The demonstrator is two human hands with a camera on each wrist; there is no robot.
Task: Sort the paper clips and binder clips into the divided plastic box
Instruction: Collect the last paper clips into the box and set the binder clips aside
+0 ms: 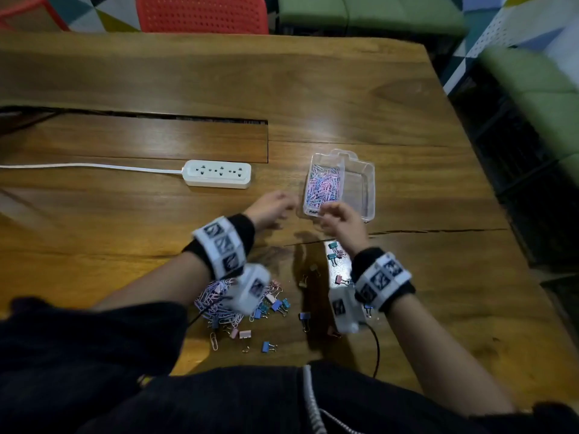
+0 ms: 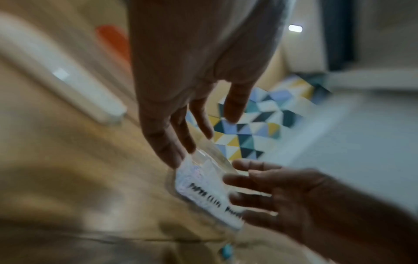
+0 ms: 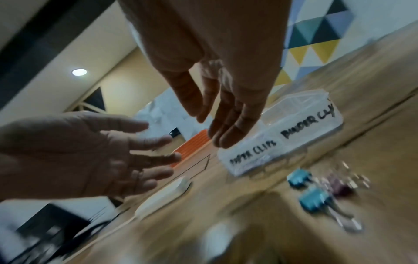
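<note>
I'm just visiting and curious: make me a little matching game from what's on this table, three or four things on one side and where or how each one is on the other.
Things:
1. power strip
2. divided plastic box
3. paper clips in the box
4. loose pile of clips

Places or states:
A. fills the left compartment
B. lies on the table near the person, under the left wrist
C. white, left of the box, cord running off to the left
D. clear, labelled by hand, its right compartment without clips

Pairs: 1-C, 2-D, 3-A, 4-B
</note>
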